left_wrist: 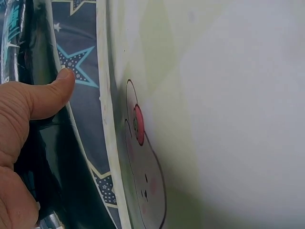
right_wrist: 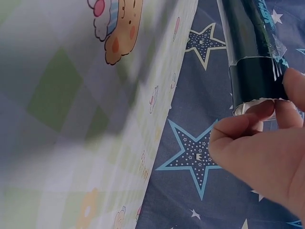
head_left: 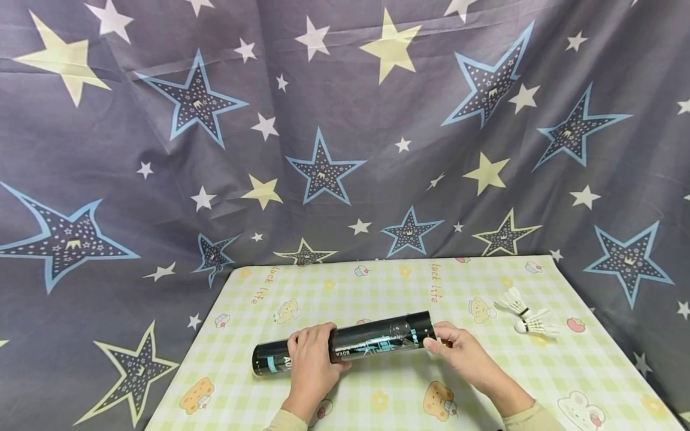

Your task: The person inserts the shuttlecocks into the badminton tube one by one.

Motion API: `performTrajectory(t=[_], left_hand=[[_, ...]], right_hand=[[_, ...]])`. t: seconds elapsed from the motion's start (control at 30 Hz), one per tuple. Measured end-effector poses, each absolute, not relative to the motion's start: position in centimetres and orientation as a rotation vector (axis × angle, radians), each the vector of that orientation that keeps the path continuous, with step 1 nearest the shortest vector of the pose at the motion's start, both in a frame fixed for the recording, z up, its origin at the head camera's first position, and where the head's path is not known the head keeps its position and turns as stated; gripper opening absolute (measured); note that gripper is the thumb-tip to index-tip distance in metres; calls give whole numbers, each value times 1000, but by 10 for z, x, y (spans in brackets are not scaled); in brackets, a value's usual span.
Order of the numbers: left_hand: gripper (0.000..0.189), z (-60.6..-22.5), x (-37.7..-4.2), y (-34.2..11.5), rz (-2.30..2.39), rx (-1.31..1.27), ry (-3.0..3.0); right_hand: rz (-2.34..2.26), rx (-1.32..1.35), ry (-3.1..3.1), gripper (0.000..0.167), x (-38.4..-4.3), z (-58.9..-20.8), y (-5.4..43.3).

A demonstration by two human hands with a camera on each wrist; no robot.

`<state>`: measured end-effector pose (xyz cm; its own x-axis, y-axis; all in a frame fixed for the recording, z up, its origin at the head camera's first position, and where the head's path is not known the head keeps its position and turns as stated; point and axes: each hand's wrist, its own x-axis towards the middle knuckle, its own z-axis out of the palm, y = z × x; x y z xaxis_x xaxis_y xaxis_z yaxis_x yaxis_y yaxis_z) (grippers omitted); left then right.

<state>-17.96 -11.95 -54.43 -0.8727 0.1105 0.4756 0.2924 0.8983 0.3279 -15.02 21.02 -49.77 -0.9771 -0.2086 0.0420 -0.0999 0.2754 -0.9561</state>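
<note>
A long black shuttlecock tube (head_left: 377, 342) with blue and white print lies slanted over the table, its right end farther back. My left hand (head_left: 314, 364) grips it around the middle, the thumb (left_wrist: 52, 98) lying along its side in the left wrist view. At the tube's open right end is my right hand (head_left: 465, 358). In the right wrist view that hand (right_wrist: 267, 160) has its fingers bent at the rim, some in the mouth and one on the outside wall. A pale edge (right_wrist: 248, 106) shows at the mouth; the inside is hidden.
Two white shuttlecocks (head_left: 533, 325) lie close together at the right of the table, beyond my right hand. A green-and-white checked cloth (head_left: 380, 400) with cartoon prints covers the table (head_left: 242, 299). Behind it hangs a grey curtain (head_left: 345, 227) with stars.
</note>
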Motion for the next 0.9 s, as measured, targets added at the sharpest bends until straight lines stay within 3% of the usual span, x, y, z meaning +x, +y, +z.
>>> performTrajectory(t=[0.4,0.67,0.9], left_hand=[[91,-544,-178,-119,-554,-297,-2595],[90,-543,-178,-118,-562,-299,-2602],[91,-543,-178,-118,-567,-300,-2611]], right_hand=[[-1761,-338,2373,27,-151,-497,211],[-1740,-348,2335,39,-153,-499,212],[-1722,-315,2333,37,-153,-501,211]])
